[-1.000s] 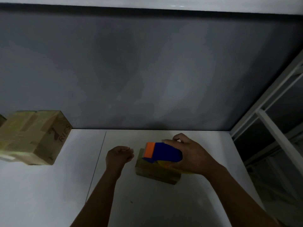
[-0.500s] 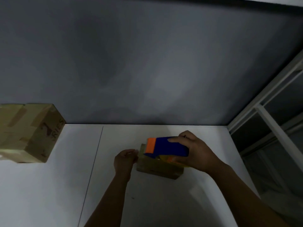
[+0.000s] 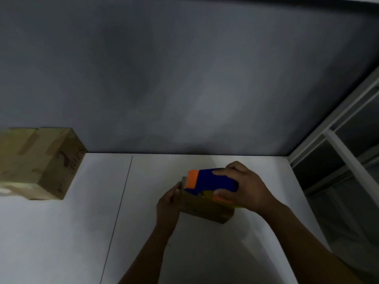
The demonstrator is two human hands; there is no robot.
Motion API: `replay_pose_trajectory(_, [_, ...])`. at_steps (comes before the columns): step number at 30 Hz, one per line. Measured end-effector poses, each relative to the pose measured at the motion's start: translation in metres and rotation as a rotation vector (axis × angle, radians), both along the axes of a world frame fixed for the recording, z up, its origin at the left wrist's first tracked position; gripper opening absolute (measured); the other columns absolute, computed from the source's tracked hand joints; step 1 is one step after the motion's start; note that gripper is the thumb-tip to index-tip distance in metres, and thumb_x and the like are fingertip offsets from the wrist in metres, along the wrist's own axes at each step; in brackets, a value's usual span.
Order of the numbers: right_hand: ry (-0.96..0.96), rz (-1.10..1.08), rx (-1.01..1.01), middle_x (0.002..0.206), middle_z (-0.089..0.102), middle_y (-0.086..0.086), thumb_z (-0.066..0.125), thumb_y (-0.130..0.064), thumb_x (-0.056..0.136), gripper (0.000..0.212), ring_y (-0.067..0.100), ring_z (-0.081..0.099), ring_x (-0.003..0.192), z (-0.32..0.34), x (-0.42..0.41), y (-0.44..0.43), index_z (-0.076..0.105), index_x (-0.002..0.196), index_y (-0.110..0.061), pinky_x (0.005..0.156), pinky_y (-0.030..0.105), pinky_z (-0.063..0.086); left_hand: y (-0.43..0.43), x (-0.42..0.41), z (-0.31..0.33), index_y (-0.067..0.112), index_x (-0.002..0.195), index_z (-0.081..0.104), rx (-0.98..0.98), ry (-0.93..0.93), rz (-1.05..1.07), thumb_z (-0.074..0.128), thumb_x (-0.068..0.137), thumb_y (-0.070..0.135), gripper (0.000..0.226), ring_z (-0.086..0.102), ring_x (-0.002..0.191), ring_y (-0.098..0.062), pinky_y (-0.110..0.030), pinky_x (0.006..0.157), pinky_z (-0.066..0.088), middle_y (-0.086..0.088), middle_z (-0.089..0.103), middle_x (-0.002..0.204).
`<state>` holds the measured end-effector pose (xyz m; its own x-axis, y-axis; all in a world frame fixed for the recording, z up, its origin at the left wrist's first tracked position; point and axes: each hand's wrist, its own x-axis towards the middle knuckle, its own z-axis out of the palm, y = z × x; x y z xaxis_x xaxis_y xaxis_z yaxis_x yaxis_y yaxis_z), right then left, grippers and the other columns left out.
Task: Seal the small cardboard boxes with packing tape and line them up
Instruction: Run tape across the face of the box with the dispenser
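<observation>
Taping looks half done: the right hand (image 3: pixel 246 187) grips the dispenser (image 3: pixel 213 180) on the box (image 3: pixel 205 210) near the far right corner of the bench (image 3: pixel 82 232). The left hand (image 3: pixel 169 198) touches its left end, grip unclear. One taped box (image 3: pixel 41 162) stands far left; lining up is not yet done.

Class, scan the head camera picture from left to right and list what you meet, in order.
taped cardboard box → table seam → left hand → tape dispenser → right hand → window frame
</observation>
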<state>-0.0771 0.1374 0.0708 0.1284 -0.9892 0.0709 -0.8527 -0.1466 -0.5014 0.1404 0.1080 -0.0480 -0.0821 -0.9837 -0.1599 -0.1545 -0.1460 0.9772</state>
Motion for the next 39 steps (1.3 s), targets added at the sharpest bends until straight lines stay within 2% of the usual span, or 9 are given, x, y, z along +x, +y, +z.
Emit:
replay_pose_trajectory(3, [-0.021,-0.009,0.023,0.108,0.042,-0.016,0.07,-0.054,0.072,0.062,0.004,0.045,0.099,-0.001,-0.005,-0.001,0.05,0.128,-0.036,0.071,0.003,0.039,-0.005,0.006,0.004,0.021,0.136,0.049,0.048,-0.006,-0.108,0.037,0.098,0.036,0.043,0.055,0.114,-0.002,-0.003,0.082,0.042,0.004,0.057,0.131])
replay_pose_trajectory(5, [-0.033,-0.012,0.053,0.109,0.041,-0.016,0.073,-0.052,0.071,0.065,0.004,0.046,0.1,-0.001,-0.009,-0.001,0.048,0.129,-0.038,0.072,0.003,0.04,-0.012,0.015,0.011,0.025,0.145,0.036,0.098,-0.05,-0.24,0.035,0.096,0.044,0.052,0.041,0.127,-0.005,-0.014,0.097,0.035,0.006,0.043,0.143])
replay_pose_trajectory(8, [-0.05,0.004,0.097,0.108,0.041,-0.018,0.076,-0.048,0.071,0.067,0.002,0.045,0.1,0.0,-0.014,0.0,0.046,0.131,-0.039,0.073,0.003,0.041,-0.027,0.021,0.012,0.032,0.151,0.007,0.101,-0.147,-0.468,0.064,0.079,0.05,0.093,0.021,0.133,-0.001,-0.028,0.108,0.028,0.018,0.019,0.146])
replay_pose_trajectory(11, [-0.09,0.011,0.128,0.107,0.042,-0.017,0.078,-0.043,0.07,0.068,0.005,0.047,0.101,0.002,-0.017,0.001,0.047,0.131,-0.037,0.077,0.008,0.045,-0.045,0.016,0.006,0.036,0.15,-0.003,0.06,-0.253,-0.629,0.086,0.061,0.041,0.125,0.016,0.139,-0.003,-0.036,0.115,0.027,0.018,0.008,0.152])
replay_pose_trajectory(17, [-0.033,0.032,0.143,0.111,0.043,-0.013,0.074,-0.047,0.074,0.07,0.006,0.046,0.1,0.005,-0.021,0.0,0.042,0.135,-0.041,0.075,0.004,0.04,-0.056,0.006,0.004,0.03,0.144,0.035,-0.049,-0.342,-0.614,0.087,0.047,0.057,0.113,0.051,0.12,-0.008,-0.038,0.102,0.045,0.009,0.052,0.136])
replay_pose_trajectory(27, [0.054,0.067,0.168,0.111,0.041,-0.011,0.075,-0.042,0.075,0.071,0.006,0.046,0.101,0.016,-0.033,0.014,0.041,0.138,-0.039,0.071,0.001,0.04,-0.053,0.01,0.023,0.033,0.13,0.039,-0.259,-0.463,-0.693,0.091,0.049,0.04,0.096,0.044,0.107,0.007,0.007,0.081,0.032,0.023,0.046,0.118])
replay_pose_trajectory(30, [0.052,0.079,0.166,0.111,0.046,-0.008,0.075,-0.044,0.073,0.071,0.007,0.048,0.098,0.017,-0.033,0.016,0.044,0.136,-0.038,0.075,0.007,0.044,-0.053,0.019,0.024,0.047,0.123,0.038,-0.228,-0.467,-0.712,0.084,0.046,0.057,0.09,0.048,0.108,0.005,0.005,0.083,0.035,0.024,0.049,0.119])
replay_pose_trajectory(34, [0.07,0.057,0.187,0.113,0.05,-0.005,0.075,-0.044,0.073,0.068,0.009,0.049,0.1,0.021,-0.043,0.02,0.046,0.134,-0.04,0.082,0.021,0.051,-0.051,0.037,0.019,0.074,0.114,0.034,-0.17,-0.453,-0.711,0.085,0.05,0.052,0.084,0.047,0.107,0.019,-0.005,0.086,0.045,0.035,0.051,0.113])
replay_pose_trajectory(39, [0.019,0.056,0.219,0.114,0.049,-0.008,0.076,-0.038,0.074,0.068,0.006,0.048,0.101,0.018,-0.044,0.024,0.044,0.134,-0.042,0.075,0.006,0.046,-0.051,0.048,0.017,0.078,0.113,0.03,-0.157,-0.469,-0.698,0.079,0.046,0.065,0.085,0.044,0.107,0.024,-0.005,0.089,0.042,0.029,0.045,0.119])
